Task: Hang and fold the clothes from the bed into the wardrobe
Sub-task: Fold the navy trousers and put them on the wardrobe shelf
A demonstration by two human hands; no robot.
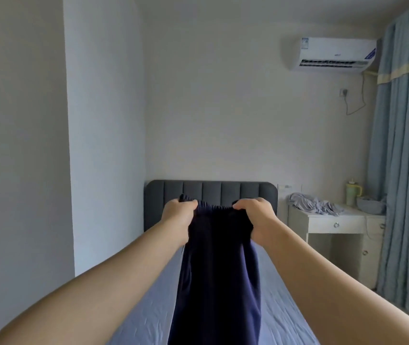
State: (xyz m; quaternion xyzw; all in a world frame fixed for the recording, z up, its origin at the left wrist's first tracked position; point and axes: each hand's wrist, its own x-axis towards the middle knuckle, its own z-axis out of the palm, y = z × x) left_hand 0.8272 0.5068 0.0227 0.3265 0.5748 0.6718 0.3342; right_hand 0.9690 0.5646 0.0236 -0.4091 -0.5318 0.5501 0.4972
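Holding it up by the elastic waistband now, both arms stretched out over the bed [288,317]: the left hand [177,216] has its fingers curled tight round one end of the band, the right hand [255,217] grips the other end the same way, and the navy garment [218,282] hangs straight down between them, above the blue sheet, in front of the grey headboard [210,191]. The risk, I'd say: the band is bunched between the fists, not stretched flat, so a fold laid from this grip could come out crooked; and if one hand lets go, the weight swings to the other and the cloth may slump in a heap. Trousers or shorts? Can't call it, its lower end runs off the near edge of view. No wardrobe visible from here, and much of the bed is hidden behind arms and cloth. Far right, a grey cloth [313,204] lies crumpled on the white desk [322,226].
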